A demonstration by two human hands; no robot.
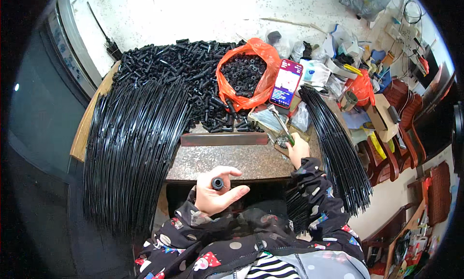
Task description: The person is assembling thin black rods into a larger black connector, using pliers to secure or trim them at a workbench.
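Observation:
My left hand (pixel 212 197) is in front of the table's near edge, its lower fingers curled round a short black plastic tube (pixel 218 184) with the open end facing up. The thumb and index finger of that hand stand apart. My right hand (pixel 299 151) is closed round the green handle of a small hammer-like tool (pixel 278 117), whose silver head points away from me. Beneath the tool lie a shallow box (pixel 263 116) of thin pale pieces and a small heap of shiny metal bits (pixel 281 142). A reddish-brown metal bar (pixel 224 139) lies across the speckled tabletop (pixel 217 162) between my hands.
Long black rods (pixel 130 158) hang over the table's left front, with another bundle (pixel 336 153) at the right. Behind is a large heap of black tubes (pixel 169 61). An orange bag (pixel 267 49) holds small black toothed parts. Beside it a lit phone (pixel 287 84) leans upright.

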